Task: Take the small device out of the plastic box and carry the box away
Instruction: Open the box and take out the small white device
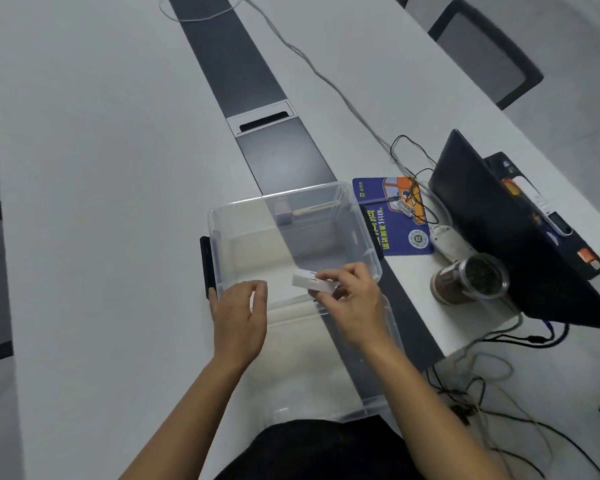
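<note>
Right hand point(355, 306) pinched small white device point(313, 282) above clear plastic box point(368, 233), near its 6 o'clock rim. Left hand point(239, 320) loosely open, empty, at 7 o'clock. Device apparently lifted; box carry-away remained.

The clear plastic box point(291, 237) stands upright and lidless at the near edge of the white counter point(101, 168), a black latch on its left side. The small white device point(314, 281), flat and rectangular, hangs tilted over its open top.
</note>
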